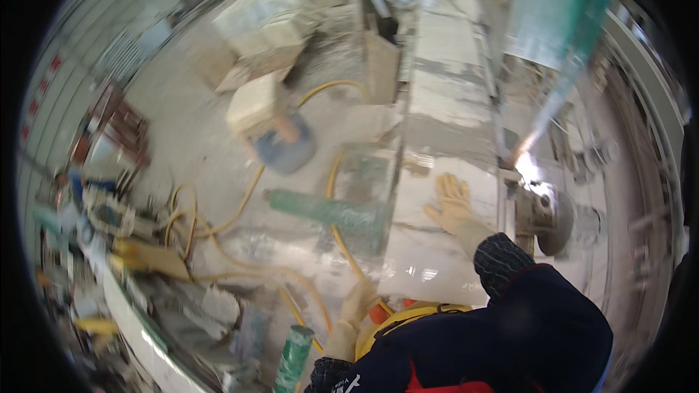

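My right hand [453, 204], in a pale yellow glove, lies flat with fingers apart on a glossy white stone slab [429, 266] with grey veins. My left hand [359, 302], in a similar glove, is low at the slab's near left corner, beside a yellow hose [348, 253]. Its fingers are blurred, so whether it grips the slab's edge, the hose or nothing does not show. A yellow apron [404, 324] covers my front. Close to the right of the slab stands a machine with a round metal housing [550, 218].
Left of the slab lies a green roll [313, 207] on the floor. A blue drum [284, 149] stands beyond it, near pale stone blocks [266, 22]. Yellow hose loops across the floor. Broken stone pieces [218, 309] lie at the lower left, near an upright green roll [293, 356].
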{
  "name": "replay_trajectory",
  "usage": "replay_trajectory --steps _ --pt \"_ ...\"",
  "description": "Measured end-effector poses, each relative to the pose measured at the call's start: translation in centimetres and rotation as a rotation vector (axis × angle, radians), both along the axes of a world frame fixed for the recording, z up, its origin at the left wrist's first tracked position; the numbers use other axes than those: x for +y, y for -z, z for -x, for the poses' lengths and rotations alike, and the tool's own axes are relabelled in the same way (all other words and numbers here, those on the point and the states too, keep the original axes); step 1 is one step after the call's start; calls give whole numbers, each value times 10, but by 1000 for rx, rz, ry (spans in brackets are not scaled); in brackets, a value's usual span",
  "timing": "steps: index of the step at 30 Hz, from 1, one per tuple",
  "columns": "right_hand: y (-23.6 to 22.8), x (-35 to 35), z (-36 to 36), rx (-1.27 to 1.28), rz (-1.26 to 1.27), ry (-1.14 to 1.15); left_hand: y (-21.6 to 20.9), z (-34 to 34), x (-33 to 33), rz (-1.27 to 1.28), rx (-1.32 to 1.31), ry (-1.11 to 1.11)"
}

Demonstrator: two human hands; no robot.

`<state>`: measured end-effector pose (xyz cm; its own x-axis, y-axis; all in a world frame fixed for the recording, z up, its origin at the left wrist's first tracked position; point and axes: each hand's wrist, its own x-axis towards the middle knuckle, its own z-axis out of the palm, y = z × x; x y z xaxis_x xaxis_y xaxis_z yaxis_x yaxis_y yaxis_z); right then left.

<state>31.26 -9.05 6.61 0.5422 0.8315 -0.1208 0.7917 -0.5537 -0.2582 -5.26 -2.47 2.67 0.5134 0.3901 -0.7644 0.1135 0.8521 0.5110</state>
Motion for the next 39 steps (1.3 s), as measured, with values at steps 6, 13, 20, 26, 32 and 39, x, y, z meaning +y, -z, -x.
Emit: replay_trajectory --steps 6,13,20,26,32,39 --pt "22 -2 -21 54 -58 -52 64 91 -53 -40 18 -206" --pt "24 17 -31 -347 214 -81 139 170 -111 72 183 -750" --pt "22 21 -33 -401 255 -62 148 240 -194 -181 561 -671" --pt "31 20 -43 -407 217 -64 166 274 -223 -341 853 -524" --pt "38 23 -53 -420 211 -51 128 264 -201 -69 745 -736" --pt "34 23 -54 -397 200 -64 112 250 -174 -387 817 -493"
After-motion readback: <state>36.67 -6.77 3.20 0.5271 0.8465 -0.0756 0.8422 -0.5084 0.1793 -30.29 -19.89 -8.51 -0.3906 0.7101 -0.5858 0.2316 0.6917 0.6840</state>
